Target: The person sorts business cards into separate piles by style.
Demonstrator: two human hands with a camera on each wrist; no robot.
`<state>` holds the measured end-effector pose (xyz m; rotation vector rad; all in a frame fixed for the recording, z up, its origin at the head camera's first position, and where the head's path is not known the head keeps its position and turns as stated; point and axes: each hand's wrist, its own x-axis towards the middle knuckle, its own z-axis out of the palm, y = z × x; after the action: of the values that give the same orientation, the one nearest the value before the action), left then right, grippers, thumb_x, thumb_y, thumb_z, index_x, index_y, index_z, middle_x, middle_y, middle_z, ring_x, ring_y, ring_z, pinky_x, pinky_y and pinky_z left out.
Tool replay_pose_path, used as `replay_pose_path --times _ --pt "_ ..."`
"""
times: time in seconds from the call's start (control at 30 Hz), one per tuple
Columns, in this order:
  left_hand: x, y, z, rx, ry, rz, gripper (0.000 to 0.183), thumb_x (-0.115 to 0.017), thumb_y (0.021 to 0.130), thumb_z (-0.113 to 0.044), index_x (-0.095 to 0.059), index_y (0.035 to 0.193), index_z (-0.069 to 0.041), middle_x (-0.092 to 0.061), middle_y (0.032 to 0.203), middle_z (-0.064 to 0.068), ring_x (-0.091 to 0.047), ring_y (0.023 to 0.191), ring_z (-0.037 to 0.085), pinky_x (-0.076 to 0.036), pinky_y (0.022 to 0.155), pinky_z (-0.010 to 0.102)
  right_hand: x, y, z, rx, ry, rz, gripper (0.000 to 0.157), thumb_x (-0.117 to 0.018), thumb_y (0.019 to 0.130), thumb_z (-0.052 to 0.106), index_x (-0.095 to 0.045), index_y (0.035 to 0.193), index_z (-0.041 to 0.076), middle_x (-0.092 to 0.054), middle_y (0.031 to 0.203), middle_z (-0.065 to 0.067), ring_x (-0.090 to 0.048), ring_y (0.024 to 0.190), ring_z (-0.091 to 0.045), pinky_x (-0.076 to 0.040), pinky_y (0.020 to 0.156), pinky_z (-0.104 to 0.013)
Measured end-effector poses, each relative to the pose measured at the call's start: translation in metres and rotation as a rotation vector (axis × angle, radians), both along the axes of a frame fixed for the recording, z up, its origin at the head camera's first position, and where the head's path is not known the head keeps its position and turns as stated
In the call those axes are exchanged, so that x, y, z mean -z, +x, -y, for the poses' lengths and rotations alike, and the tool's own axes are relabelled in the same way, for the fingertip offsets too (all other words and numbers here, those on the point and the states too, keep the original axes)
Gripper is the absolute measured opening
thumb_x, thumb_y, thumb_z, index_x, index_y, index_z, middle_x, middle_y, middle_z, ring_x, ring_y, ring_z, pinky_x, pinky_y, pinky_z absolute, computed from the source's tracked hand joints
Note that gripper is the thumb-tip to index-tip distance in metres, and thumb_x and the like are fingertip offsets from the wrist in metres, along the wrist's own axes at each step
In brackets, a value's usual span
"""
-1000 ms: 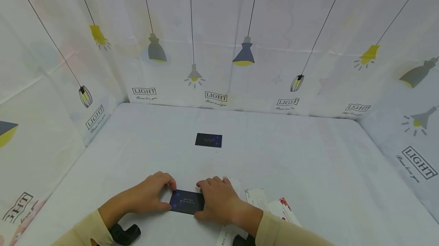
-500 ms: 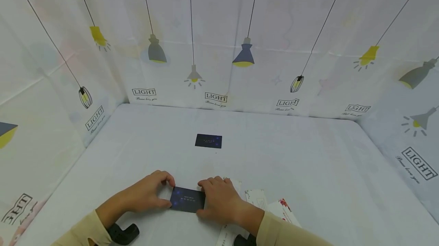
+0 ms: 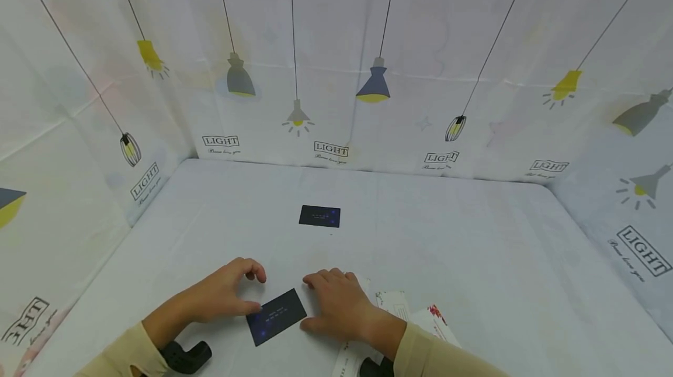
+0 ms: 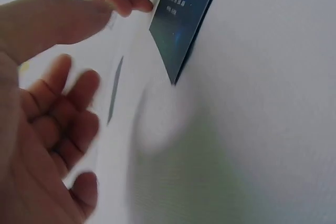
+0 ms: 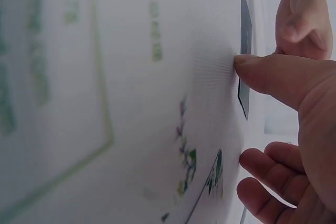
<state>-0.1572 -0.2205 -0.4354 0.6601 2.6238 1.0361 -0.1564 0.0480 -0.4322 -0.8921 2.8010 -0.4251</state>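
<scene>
A dark blue business card with small pale print lies slantwise on the white cloth between the hands. My left hand is at its left, fingers loosely bent and thumb over the card's left corner in the head view; contact is unclear. To the right, my right hand has its thumb near the card's right corner, apart from it in the head view. The left wrist view shows the card ungripped beyond the left thumb. In the right wrist view, the right thumb overlaps the card.
A second dark card lies farther back on the cloth-covered table. Under and beside the right forearm lie several white printed cards, one with floral edging and one with red flowers. A lamp-print curtain encloses the table.
Both hands have let go of the card's short ends. The card has turned counterclockwise, its left end swinging toward the person. The hands have barely moved.
</scene>
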Motion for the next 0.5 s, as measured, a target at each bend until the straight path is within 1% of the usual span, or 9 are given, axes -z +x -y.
replay_pose_path --times 0.07,0.13,0.2,0.23,0.33,0.43,0.5 --pt "0.000 0.005 -0.005 0.031 -0.107 -0.049 0.053 -0.085 0.075 -0.045 -0.058 0.111 -0.017 -0.054 0.109 -0.007 -0.048 0.104 0.018 -0.041 0.090 0.046 0.000 0.000 0.000 -0.002 0.000 -0.005 0.068 -0.079 0.081 0.048 -0.058 0.135 0.014 -0.063 0.121 0.004 -0.054 0.110 -0.016 -0.041 0.094 -0.041" --pt "-0.001 0.012 -0.013 0.059 -0.228 -0.116 0.064 -0.085 0.069 -0.059 -0.058 0.111 -0.017 -0.053 0.106 -0.010 -0.046 0.100 0.014 -0.040 0.086 0.044 0.000 0.000 0.001 -0.003 0.002 -0.010 0.067 -0.079 0.081 0.049 -0.058 0.135 0.014 -0.063 0.121 0.004 -0.054 0.110 -0.016 -0.041 0.094 -0.041" --pt "-0.003 0.018 -0.021 0.075 -0.312 -0.164 0.070 -0.084 0.065 -0.064 -0.059 0.111 -0.017 -0.053 0.103 -0.012 -0.045 0.097 0.011 -0.038 0.082 0.041 0.000 -0.001 0.001 -0.001 0.002 -0.014 0.067 -0.079 0.081 0.048 -0.058 0.135 0.015 -0.063 0.121 0.004 -0.055 0.110 -0.016 -0.041 0.094 -0.041" --pt "-0.004 0.020 -0.024 0.080 -0.335 -0.179 0.070 -0.084 0.065 -0.064 -0.059 0.110 -0.017 -0.053 0.103 -0.012 -0.044 0.097 0.011 -0.037 0.080 0.040 0.000 -0.001 0.000 -0.002 0.002 -0.018 0.067 -0.079 0.081 0.048 -0.058 0.135 0.015 -0.063 0.121 0.003 -0.055 0.110 -0.017 -0.041 0.094 -0.041" --pt "-0.006 0.023 -0.028 0.080 -0.354 -0.191 0.061 -0.086 0.067 -0.052 -0.058 0.109 -0.016 -0.053 0.101 -0.011 -0.044 0.096 0.010 -0.036 0.078 0.038 0.000 -0.001 0.000 -0.002 -0.004 -0.022 0.067 -0.079 0.081 0.048 -0.058 0.134 0.015 -0.063 0.121 0.003 -0.055 0.109 -0.017 -0.041 0.094 -0.041" --pt "-0.005 0.021 -0.026 0.091 -0.320 -0.189 0.051 -0.085 0.072 -0.039 -0.059 0.108 -0.016 -0.054 0.101 -0.011 -0.045 0.096 0.010 -0.037 0.078 0.038 0.001 -0.001 0.000 -0.012 -0.012 -0.024 0.068 -0.080 0.080 0.048 -0.058 0.135 0.015 -0.063 0.123 0.003 -0.055 0.110 -0.017 -0.041 0.094 -0.041" --pt "-0.004 0.020 -0.024 0.101 -0.282 -0.172 0.046 -0.085 0.074 -0.034 -0.059 0.108 -0.016 -0.055 0.102 -0.011 -0.046 0.097 0.010 -0.037 0.080 0.040 0.001 -0.002 -0.001 -0.024 -0.018 -0.022 0.068 -0.080 0.080 0.048 -0.057 0.135 0.015 -0.062 0.125 0.003 -0.055 0.112 -0.017 -0.041 0.094 -0.041"
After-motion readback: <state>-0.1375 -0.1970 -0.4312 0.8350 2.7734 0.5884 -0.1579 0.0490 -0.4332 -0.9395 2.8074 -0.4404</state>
